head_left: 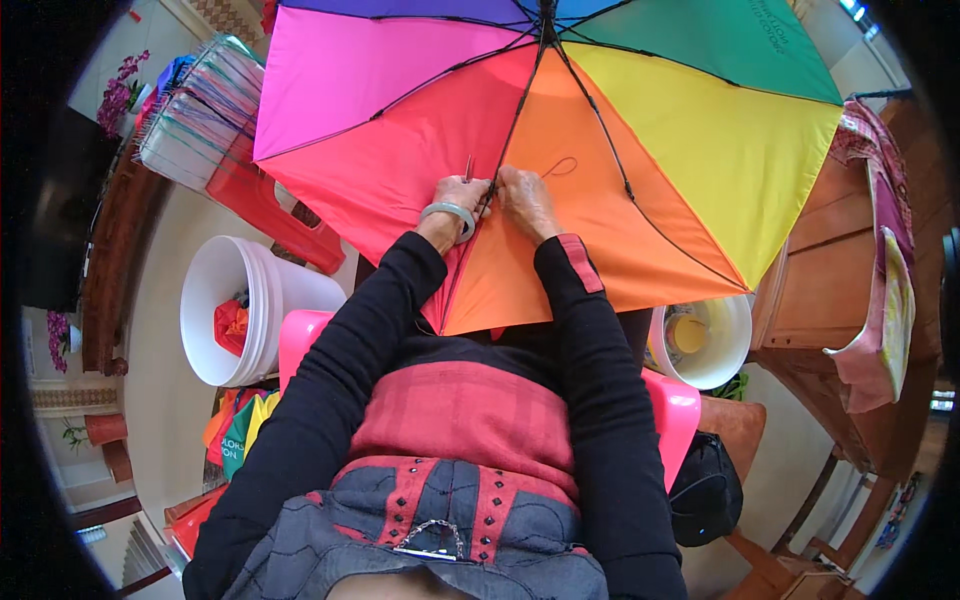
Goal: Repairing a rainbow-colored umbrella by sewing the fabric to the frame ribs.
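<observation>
An open umbrella [640,110] with rainbow-coloured panels spreads before me, its inner side and black ribs facing me. My left hand [455,208], with a pale bangle on the wrist, is closed at a black rib between the red and orange panels. A thin pointed metal thing [469,167] sticks up from its fingers; its kind is unclear. Right beside it, my right hand [528,202] pinches its fingers together at the same rib; what they hold is hidden. A thin dark loop of thread [562,166] shows against the orange panel next to my right hand.
At left, a white bucket [262,310] holds something red and orange. Another white bucket [722,340] stands at right under the umbrella's edge. Folded colourful fabric [240,425] lies at lower left. A red stool [285,215], a wooden cabinet [825,240] and a black bag [706,490] surround me.
</observation>
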A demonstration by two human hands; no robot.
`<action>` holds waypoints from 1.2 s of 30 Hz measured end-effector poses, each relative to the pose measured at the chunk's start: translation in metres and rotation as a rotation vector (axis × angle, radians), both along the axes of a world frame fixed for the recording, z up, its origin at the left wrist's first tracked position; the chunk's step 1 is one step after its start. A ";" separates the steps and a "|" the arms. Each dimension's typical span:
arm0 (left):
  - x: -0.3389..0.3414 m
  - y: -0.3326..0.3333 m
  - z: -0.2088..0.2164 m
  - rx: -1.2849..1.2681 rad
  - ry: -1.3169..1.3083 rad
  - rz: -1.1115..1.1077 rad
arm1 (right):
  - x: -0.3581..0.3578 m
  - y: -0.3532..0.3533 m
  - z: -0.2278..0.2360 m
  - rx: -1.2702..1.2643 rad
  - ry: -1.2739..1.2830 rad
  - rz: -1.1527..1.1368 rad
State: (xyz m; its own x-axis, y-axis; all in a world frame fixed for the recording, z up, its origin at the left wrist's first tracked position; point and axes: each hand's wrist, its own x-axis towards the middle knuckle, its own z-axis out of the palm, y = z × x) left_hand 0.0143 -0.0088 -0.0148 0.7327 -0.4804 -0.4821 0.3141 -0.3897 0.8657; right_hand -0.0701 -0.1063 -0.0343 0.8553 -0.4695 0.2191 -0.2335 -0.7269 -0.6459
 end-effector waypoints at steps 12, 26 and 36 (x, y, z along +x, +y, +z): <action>-0.008 0.009 0.007 -0.106 0.042 0.155 | -0.046 -0.062 0.055 -0.227 0.180 -0.426; 0.007 0.013 0.006 -0.147 0.204 0.081 | -0.011 -0.008 0.020 0.821 0.161 -0.058; 0.005 0.006 0.012 -0.056 0.146 -0.043 | -0.004 -0.003 -0.011 0.478 -0.059 -0.027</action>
